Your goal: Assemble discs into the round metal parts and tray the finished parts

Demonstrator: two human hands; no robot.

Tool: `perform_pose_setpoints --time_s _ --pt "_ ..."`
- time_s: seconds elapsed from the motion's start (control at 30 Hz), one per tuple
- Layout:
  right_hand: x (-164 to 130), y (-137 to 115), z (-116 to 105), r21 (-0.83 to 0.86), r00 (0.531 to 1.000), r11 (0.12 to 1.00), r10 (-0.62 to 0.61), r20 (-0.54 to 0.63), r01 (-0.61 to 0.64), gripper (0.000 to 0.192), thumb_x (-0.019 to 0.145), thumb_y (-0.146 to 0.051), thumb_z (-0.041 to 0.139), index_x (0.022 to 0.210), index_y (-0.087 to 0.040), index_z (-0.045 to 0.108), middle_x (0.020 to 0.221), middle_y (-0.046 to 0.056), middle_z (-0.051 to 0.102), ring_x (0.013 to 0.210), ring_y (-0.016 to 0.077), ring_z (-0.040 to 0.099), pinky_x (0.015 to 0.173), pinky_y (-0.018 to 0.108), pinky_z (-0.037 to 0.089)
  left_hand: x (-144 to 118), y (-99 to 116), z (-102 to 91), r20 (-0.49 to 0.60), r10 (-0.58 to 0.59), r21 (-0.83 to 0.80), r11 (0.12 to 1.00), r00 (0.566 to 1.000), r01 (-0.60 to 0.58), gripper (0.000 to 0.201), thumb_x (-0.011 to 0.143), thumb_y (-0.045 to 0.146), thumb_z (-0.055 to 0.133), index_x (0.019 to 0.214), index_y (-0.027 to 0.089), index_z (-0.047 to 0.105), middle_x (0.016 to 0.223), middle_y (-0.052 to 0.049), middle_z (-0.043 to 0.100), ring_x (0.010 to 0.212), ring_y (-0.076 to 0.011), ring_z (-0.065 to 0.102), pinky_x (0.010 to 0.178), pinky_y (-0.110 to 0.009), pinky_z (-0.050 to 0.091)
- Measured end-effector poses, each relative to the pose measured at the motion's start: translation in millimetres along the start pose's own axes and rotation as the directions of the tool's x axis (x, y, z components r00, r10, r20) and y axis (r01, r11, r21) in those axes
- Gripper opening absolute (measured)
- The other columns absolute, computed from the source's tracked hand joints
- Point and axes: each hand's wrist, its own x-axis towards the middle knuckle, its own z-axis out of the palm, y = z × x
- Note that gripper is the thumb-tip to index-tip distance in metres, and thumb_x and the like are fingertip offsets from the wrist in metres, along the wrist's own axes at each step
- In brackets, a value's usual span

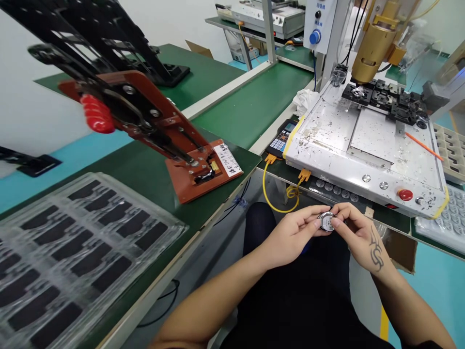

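Observation:
Between my two hands, above my lap, is a small round silvery part (326,221) with fine print on its face, like a watch back or coin-shaped module. The thumb and fingers of my left hand (296,232) pinch its left edge. From the other side, my right hand (358,232) grips the right edge in the same way. Its underside is hidden by my fingers. Closest beyond my hands is the front of a white bench machine (327,160), with a gold dispensing head (372,53) over a black fixture (381,99).
On the left bench stand a brown toggle press (189,169) with a red handle (97,114) and a clear tray (98,232) of dark parts. A keypad controller (281,139) with a yellow cable (267,189) lies beside the machine. More trays (446,213) are at right.

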Motion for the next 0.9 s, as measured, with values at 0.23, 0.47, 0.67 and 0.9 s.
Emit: perform_pose_setpoints --time_s 0.23,0.47,0.67,0.9 --pt "-1.5 3.1 0.9 -0.035 1.0 0.999 -0.012 -0.025 0.012 0.026 0.104 -0.044 0.068 0.087 -0.024 0.065 0.109 0.006 0.067 0.097 0.0229 0.064 0.09 0.037 0.051 -0.7 -1.2 2.0 -0.004 0.025 0.069 0.997 1.0 -0.025 0.048 0.101 0.042 0.076 0.14 0.016 0.072 0.132 -0.014 0.079 0.123 -0.0307 0.075 0.111 -0.046 0.062" --pt "-3.4 4.3 4.7 -0.079 0.996 0.996 -0.051 -0.072 0.046 0.025 0.104 -0.041 0.068 0.086 -0.025 0.063 0.107 0.007 0.067 0.096 0.0238 0.065 0.089 0.04 0.052 -2.4 -3.6 5.4 -0.025 0.057 0.14 0.989 0.998 -0.053 0.042 0.102 0.035 0.073 0.14 0.016 0.071 0.135 -0.014 0.078 0.126 -0.03 0.075 0.112 -0.042 0.061" --pt "-4.8 10.6 10.5 -0.257 0.972 0.956 -0.182 -0.15 0.139 0.024 0.102 -0.037 0.07 0.086 -0.026 0.057 0.101 0.006 0.063 0.091 0.0233 0.063 0.079 0.038 0.054 -1.8 -8.6 3.9 -0.046 0.137 0.304 0.946 0.99 -0.117 0.039 0.102 0.026 0.067 0.14 0.015 0.069 0.129 -0.013 0.081 0.118 -0.0271 0.079 0.108 -0.038 0.063" --pt "6.0 15.1 4.1 -0.35 0.946 0.882 -0.319 0.05 0.316 0.016 0.104 -0.03 0.067 0.119 -0.03 0.074 0.115 0.009 0.07 0.104 0.0269 0.068 0.095 0.044 0.056 -3.6 5.4 -6.9 0.051 0.217 0.62 0.759 0.975 -0.201 0.055 0.105 0.022 0.059 0.16 0.02 0.05 0.134 -0.013 0.078 0.121 -0.0261 0.077 0.108 -0.038 0.06"
